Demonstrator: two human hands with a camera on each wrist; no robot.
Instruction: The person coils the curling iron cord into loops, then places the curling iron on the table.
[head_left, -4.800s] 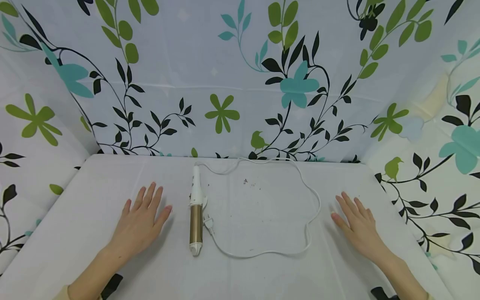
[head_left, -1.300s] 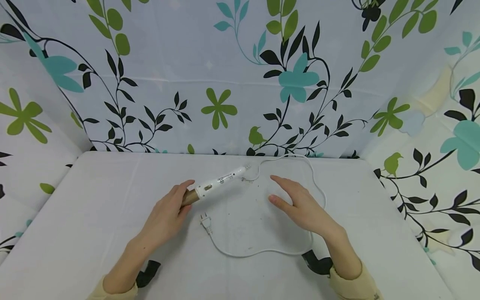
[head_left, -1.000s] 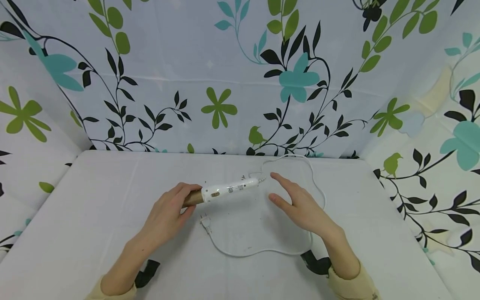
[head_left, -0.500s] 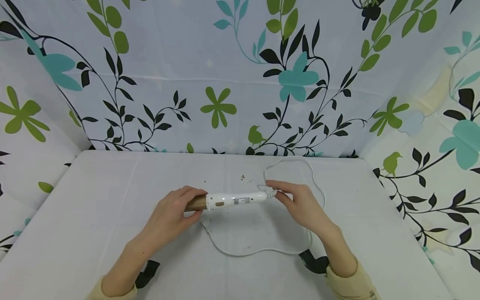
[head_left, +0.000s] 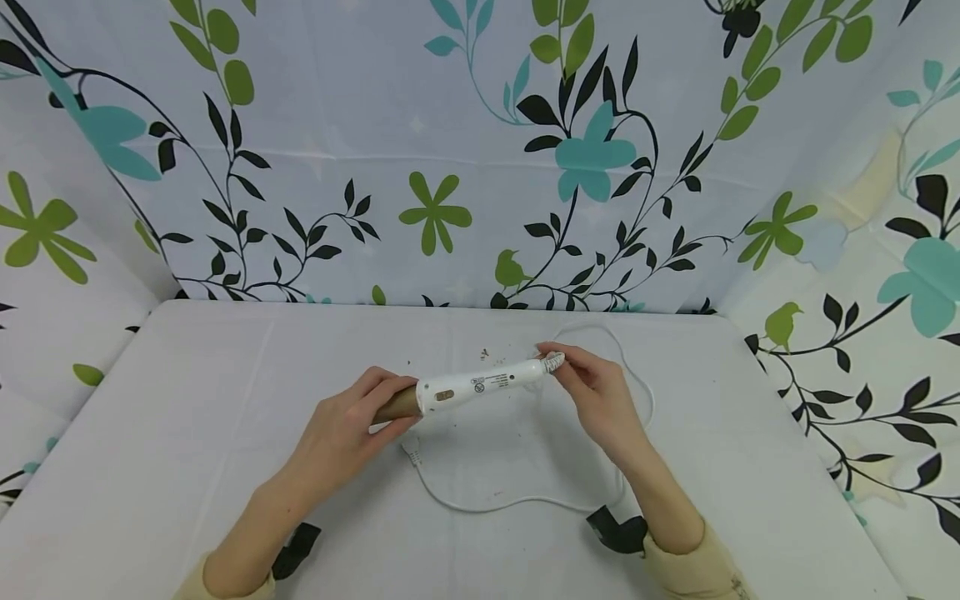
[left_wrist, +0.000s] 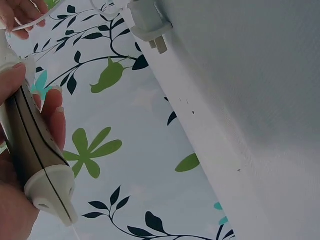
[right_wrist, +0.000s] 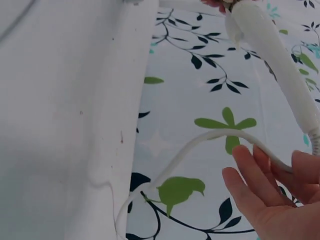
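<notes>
A curling iron [head_left: 480, 385] with a white handle and gold barrel is held above the table, tilted slightly up to the right. My left hand [head_left: 348, 417] grips its gold barrel [left_wrist: 32, 135], fingers on one side and thumb on the other. At the handle's far end, my right hand [head_left: 600, 400] pinches the white power cord [right_wrist: 215, 134] beside the ribbed sleeve. The cord bends out between the fingers in the right wrist view. Its two-prong plug [head_left: 412, 450] lies on the table near my left thumb, prongs hidden in the head view but visible in the left wrist view.
The white-covered table [head_left: 225, 350] meets a cloth backdrop [head_left: 337, 108] printed with leaves and flowers. Cord loops across the table's middle. Black pieces [head_left: 618, 529] sit by both wrists. Small dark specks [head_left: 484, 354] mark the cover.
The curling iron has gone from lying on the table to being held up and turned sideways. My right hand has come in from the right and taken hold of the cord at the handle's end.
</notes>
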